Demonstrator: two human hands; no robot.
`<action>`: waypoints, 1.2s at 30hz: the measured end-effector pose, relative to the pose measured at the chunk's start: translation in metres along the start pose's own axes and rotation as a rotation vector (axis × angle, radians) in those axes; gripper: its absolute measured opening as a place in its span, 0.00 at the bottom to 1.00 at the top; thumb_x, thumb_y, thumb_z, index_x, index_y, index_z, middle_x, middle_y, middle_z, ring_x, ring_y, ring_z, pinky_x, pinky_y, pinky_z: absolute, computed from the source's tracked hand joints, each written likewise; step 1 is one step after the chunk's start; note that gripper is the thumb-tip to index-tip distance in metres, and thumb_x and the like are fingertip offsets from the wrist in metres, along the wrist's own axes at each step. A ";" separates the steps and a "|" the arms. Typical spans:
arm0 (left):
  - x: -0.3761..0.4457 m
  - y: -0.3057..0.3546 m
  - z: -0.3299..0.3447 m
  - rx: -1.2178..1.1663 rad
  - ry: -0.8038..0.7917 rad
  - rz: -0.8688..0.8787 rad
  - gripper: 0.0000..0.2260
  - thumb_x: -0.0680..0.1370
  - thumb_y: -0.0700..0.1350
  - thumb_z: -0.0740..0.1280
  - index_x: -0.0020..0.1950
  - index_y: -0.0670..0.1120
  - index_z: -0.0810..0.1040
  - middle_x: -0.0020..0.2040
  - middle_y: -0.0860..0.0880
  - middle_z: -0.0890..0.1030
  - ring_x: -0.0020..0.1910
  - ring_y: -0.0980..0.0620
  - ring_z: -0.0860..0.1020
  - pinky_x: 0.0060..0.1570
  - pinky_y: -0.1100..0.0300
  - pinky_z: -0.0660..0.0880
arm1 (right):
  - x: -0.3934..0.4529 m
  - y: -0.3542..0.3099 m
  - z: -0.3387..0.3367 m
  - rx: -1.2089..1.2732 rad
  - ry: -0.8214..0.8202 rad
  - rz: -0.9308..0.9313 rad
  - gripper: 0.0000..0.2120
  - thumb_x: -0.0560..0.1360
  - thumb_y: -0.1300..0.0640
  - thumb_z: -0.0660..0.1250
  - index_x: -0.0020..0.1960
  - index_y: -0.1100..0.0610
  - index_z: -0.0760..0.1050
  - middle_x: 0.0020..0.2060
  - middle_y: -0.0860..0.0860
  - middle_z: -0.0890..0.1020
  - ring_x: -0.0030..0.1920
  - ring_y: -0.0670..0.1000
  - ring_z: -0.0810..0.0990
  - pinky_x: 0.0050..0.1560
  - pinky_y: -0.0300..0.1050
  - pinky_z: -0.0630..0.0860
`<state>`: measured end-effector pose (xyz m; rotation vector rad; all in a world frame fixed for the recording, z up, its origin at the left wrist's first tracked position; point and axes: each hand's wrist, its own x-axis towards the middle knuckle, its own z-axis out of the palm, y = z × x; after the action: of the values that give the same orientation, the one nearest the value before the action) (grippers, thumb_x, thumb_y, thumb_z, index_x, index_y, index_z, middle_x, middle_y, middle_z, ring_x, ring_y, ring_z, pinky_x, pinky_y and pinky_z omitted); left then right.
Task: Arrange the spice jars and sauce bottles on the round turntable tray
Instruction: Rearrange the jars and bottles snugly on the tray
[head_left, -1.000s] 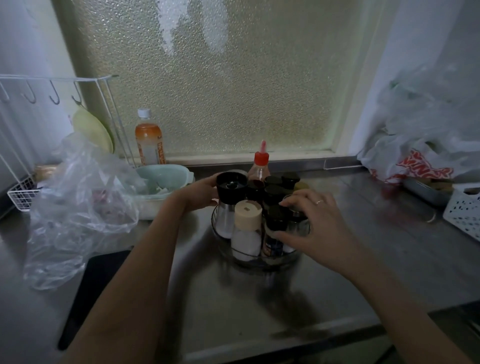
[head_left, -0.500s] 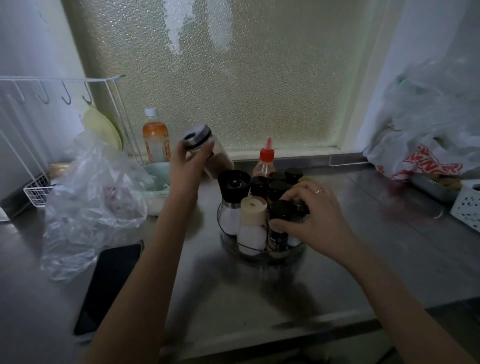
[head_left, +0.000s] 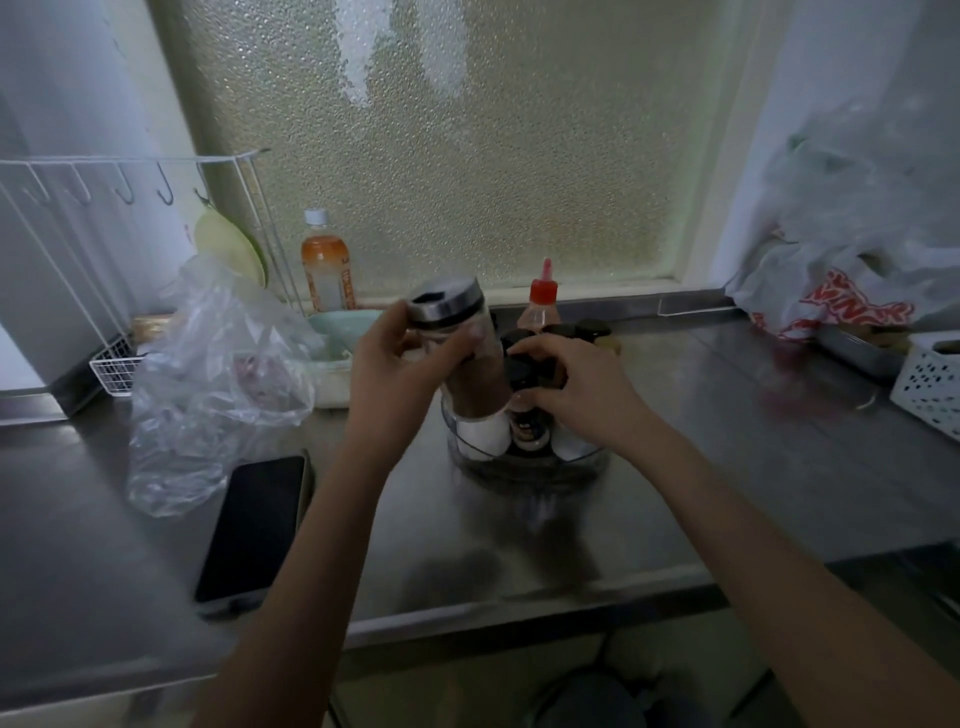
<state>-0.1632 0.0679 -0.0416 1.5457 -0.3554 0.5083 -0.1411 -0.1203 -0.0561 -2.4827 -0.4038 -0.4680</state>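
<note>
A clear round turntable tray (head_left: 582, 460) stands on the steel counter in the middle, packed with several spice jars. My left hand (head_left: 395, 358) grips a glass jar with a silver lid (head_left: 451, 317), held tilted above the tray's left side. My right hand (head_left: 576, 387) rests over the black-capped jars (head_left: 524, 371), fingers curled on their caps. A red-capped sauce bottle (head_left: 543, 306) stands at the tray's back. A white jar (head_left: 485, 434) shows at the tray's front left, partly hidden by the raised jar.
A black phone (head_left: 254, 525) lies at the front left. A crumpled clear plastic bag (head_left: 208, 395), a pale green bowl (head_left: 337, 325), an orange drink bottle (head_left: 326, 270) and a white wire rack (head_left: 119, 358) fill the left. Shopping bags (head_left: 852, 291) and a white basket (head_left: 930, 379) sit at right.
My left hand has lifted the silver-lidded jar from behind the tray and brought it rightward over the tray's left side. My right hand stays on the black-capped jars.
</note>
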 end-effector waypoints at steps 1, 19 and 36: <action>-0.003 -0.002 0.003 0.008 -0.012 -0.012 0.18 0.64 0.54 0.74 0.51 0.50 0.80 0.47 0.51 0.84 0.49 0.50 0.81 0.47 0.59 0.78 | 0.000 -0.002 0.003 -0.082 0.017 -0.025 0.21 0.68 0.49 0.71 0.60 0.46 0.74 0.52 0.49 0.81 0.54 0.53 0.76 0.51 0.48 0.67; -0.001 -0.005 0.045 0.223 -0.170 0.152 0.20 0.74 0.59 0.56 0.45 0.47 0.82 0.41 0.48 0.83 0.43 0.53 0.79 0.47 0.53 0.76 | -0.017 -0.010 -0.034 0.508 0.134 -0.017 0.26 0.64 0.61 0.78 0.56 0.51 0.70 0.47 0.41 0.79 0.47 0.34 0.79 0.49 0.35 0.75; 0.039 -0.003 0.030 0.365 -0.029 0.065 0.23 0.66 0.60 0.69 0.52 0.44 0.78 0.43 0.50 0.80 0.42 0.55 0.78 0.42 0.60 0.75 | -0.021 0.006 -0.049 0.574 0.281 0.077 0.22 0.65 0.56 0.77 0.56 0.56 0.74 0.45 0.42 0.81 0.45 0.36 0.79 0.46 0.33 0.74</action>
<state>-0.1261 0.0413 -0.0234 1.9000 -0.3490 0.6270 -0.1696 -0.1575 -0.0296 -1.8417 -0.2772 -0.5673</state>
